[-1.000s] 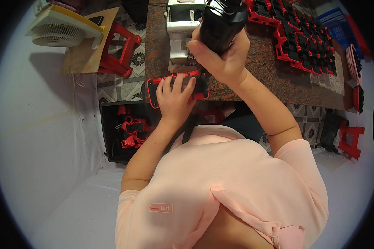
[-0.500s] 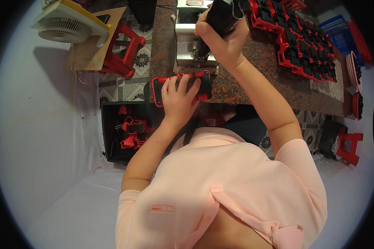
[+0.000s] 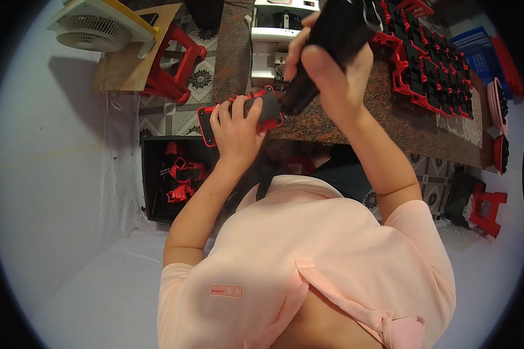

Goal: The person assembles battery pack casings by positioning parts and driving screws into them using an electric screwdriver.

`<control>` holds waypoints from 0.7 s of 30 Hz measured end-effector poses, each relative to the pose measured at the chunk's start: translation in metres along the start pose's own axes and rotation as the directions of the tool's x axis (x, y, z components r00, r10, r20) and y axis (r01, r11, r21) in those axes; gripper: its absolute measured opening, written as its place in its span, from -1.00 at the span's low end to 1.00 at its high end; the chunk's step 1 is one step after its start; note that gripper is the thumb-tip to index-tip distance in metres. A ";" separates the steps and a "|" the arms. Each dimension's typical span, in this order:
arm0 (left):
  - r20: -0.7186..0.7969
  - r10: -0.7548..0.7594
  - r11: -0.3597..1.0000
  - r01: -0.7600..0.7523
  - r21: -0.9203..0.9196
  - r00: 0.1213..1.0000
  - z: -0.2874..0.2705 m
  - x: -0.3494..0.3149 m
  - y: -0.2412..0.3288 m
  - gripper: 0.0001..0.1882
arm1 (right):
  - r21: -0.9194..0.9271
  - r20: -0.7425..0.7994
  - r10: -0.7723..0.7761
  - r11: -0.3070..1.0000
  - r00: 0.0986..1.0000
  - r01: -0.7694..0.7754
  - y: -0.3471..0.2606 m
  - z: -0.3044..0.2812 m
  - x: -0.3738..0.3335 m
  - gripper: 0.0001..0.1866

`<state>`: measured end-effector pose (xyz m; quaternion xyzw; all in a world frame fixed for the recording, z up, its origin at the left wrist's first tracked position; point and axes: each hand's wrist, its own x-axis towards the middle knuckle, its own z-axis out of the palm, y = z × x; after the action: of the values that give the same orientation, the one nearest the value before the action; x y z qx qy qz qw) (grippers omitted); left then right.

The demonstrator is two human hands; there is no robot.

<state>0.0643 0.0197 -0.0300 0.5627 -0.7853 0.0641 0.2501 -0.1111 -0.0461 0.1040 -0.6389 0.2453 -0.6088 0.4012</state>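
Head view. The left hand [image 3: 237, 129] lies over a red-and-black casing [image 3: 268, 109], its fingers parted and bent across the upper face; the hand is partly closed on the casing, and its grip underneath is hidden. The casing is at the near edge of a speckled stone table [image 3: 326, 125], slanted so that its right end points farther from the body. The right hand [image 3: 337, 75] is wrapped around a thick black hand tool [image 3: 343, 32], thumb along the near side. The tool slopes down to the left, its narrow end beside the right end of the casing; whether the two touch cannot be told.

Beyond the casing stands a white machine [image 3: 268, 43], partly covered by the right hand and the tool. On the right part of the table, similar red-and-black casings [image 3: 431, 64] stand in close rows, with a blue basket [image 3: 473, 49] past them. To the left, below table level, a black bin [image 3: 151, 180] contains red parts [image 3: 183, 174]. Farther left are a red stool [image 3: 177, 67], a board [image 3: 125, 70] and a pale fan [image 3: 93, 34].
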 end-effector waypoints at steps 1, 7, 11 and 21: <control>-0.006 0.000 1.000 0.000 0.010 1.000 0.000 0.000 0.000 -0.35 | 0.032 -0.001 -0.036 0.999 0.999 0.036 -0.002 0.003 -0.007 -0.45; -0.012 0.009 1.000 -0.009 0.018 1.000 0.002 0.002 0.003 -0.37 | 0.124 -0.006 -0.058 0.991 0.998 0.058 0.000 0.009 -0.025 -0.39; -0.056 0.012 1.000 -0.012 0.016 0.998 0.007 0.000 0.001 -0.37 | 0.101 0.000 -0.049 0.994 0.999 0.049 0.005 0.012 -0.031 -0.40; -0.084 0.044 0.999 -0.042 0.023 0.995 0.011 -0.001 -0.004 -0.38 | -0.038 0.024 -0.005 0.999 1.000 0.006 0.009 0.024 -0.036 -0.34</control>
<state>0.0643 0.0144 -0.0408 0.5450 -0.7853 0.1014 0.2758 -0.0906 -0.0173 0.0774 -0.6544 0.2502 -0.5975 0.3900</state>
